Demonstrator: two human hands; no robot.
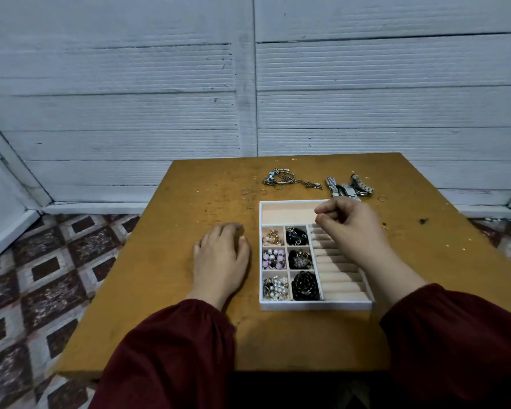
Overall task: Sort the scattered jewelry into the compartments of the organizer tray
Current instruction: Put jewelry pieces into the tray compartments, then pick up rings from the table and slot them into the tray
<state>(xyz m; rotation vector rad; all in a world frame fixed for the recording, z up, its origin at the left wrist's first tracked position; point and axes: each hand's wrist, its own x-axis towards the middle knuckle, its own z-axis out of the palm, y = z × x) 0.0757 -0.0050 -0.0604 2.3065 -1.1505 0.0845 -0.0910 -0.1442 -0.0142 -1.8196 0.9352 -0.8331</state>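
Left hand: the left hand (219,256) lies flat on the table (174,320) just beside the organizer tray (316,306), fingers straight and relaxed, holding nothing.
Room at left: bare wood runs from that hand to the table's left edge, the widest open room for moving.
Thin rings: several thin rings (245,191) lie loose behind the tray's far-left corner; a sweeping sleeve would likely roll them toward the edge.
Small compartments: the six small compartments (273,258) already hold beads, pearls and dark pieces heaped near their rims; a careless drop here would likely spill across a divider.
Chains: the chains (289,180) lie in a tangle near the far edge; lifting one by an end could drag the rest.
Long compartment: the long compartment (286,212) at the tray's far side looks empty.
Right hand: the right hand (348,224) hovers over the tray's far-right corner, fingers curled, thumb against forefinger; I cannot tell whether it pinches anything.
Ring rolls: the ring rolls (341,276) show no ring; the forearm crosses them and could nudge the light tray.
Watches: the watches (348,188) sit just behind the right hand, near the far edge.
Single ring: a single ring (382,198) lies to the right, with open wood beyond.
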